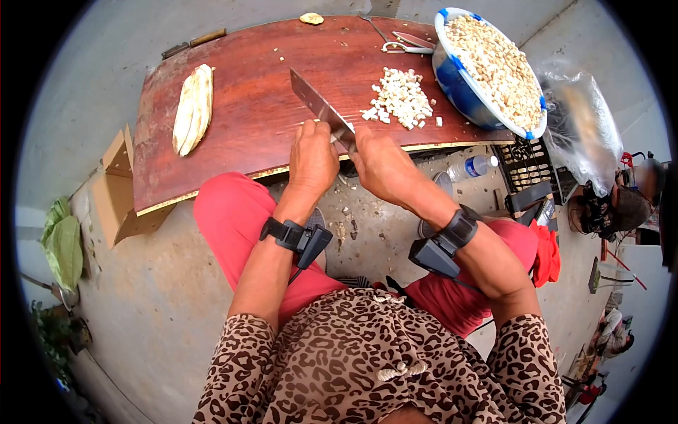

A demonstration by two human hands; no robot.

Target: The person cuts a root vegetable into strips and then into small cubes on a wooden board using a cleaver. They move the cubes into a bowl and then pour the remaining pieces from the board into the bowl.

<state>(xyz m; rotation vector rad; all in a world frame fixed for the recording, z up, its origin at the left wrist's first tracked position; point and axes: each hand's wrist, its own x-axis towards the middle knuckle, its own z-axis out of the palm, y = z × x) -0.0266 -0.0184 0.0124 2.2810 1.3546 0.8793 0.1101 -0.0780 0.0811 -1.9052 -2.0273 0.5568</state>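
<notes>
A wide-bladed knife (321, 106) is held above the front edge of the red-brown board, its blade pointing up and left. My right hand (383, 164) is wrapped round its handle end. Against the lower part of the blade, my left hand (313, 157) has its fingers curled; whether they pinch anything is hidden. Small white cubes (401, 97) lie in a loose pile to the right of the knife. Farther left on the board rests a bundle of long pale peeled pieces (194, 111).
A blue-and-white basin (459, 83) full of pale cubes stands at the board's right end, near scissors (407, 48). Another tool (193, 43) lies at the back left edge. Below are a bottle (472, 167), a black crate (526, 166) and a cardboard box (119, 198). People are at far right.
</notes>
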